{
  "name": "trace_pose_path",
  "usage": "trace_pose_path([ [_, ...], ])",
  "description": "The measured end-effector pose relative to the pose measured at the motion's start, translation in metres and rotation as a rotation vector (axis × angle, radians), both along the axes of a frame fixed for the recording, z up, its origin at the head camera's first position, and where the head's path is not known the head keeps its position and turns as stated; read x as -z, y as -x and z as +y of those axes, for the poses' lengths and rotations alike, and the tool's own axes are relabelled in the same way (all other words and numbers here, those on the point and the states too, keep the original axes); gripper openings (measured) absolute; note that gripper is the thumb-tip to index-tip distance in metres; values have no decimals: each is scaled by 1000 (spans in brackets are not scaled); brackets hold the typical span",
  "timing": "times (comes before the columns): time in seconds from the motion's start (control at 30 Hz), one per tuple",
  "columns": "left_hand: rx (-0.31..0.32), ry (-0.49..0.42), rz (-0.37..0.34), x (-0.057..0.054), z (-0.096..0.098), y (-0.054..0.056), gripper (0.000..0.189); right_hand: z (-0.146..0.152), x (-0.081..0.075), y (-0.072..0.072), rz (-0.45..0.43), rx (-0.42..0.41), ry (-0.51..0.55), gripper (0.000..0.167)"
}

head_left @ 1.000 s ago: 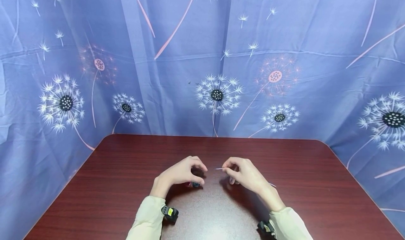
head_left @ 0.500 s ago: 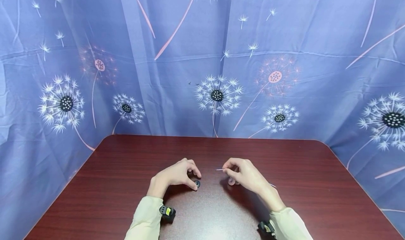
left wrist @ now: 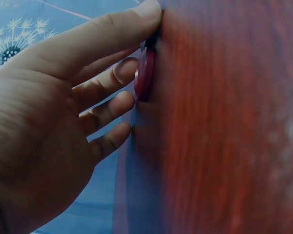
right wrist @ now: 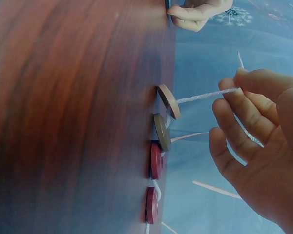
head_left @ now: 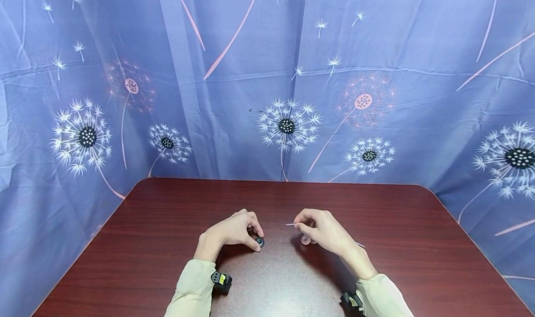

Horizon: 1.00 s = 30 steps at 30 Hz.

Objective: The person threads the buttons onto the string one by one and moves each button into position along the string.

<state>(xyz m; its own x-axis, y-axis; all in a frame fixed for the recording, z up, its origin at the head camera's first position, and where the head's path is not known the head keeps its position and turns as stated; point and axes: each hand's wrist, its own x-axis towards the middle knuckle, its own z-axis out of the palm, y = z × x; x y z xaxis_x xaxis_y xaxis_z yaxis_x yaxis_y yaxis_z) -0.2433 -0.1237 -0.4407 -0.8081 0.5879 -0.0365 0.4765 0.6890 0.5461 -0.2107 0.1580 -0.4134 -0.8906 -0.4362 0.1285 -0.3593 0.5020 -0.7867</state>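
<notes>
Pinching a dark disc [head_left: 261,242] on the bench [head_left: 167,242] between thumb and forefinger of the left hand [head_left: 233,229], with other fingers loosely bent near a red disc [left wrist: 145,75], and pinching white string [right wrist: 200,97] in the right hand [head_left: 325,228], near four strung discs [right wrist: 161,132].

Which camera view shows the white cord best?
The right wrist view: the white cord runs from the right hand to four discs. Head shows only short bits beside that hand; left wrist shows none.

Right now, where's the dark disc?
In the head view, the left hand pinches the dark disc, left of the pale disc near the right hand.
</notes>
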Motion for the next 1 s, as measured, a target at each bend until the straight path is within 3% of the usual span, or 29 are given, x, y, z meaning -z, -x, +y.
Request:
trace_pose_path([
  [0.23, 6, -13, -6, -2, 1, -1, 22, 1, 1, 0, 2, -8, -2, 10],
  [0.57, 1, -128, -112, 0, 3, 4, 20, 1, 1, 0, 9, -10, -7, 10],
  [1.0, 23, -238, -80, -7, 11, 3, 23, 0, 2, 1, 35, -9, -17, 9],
])
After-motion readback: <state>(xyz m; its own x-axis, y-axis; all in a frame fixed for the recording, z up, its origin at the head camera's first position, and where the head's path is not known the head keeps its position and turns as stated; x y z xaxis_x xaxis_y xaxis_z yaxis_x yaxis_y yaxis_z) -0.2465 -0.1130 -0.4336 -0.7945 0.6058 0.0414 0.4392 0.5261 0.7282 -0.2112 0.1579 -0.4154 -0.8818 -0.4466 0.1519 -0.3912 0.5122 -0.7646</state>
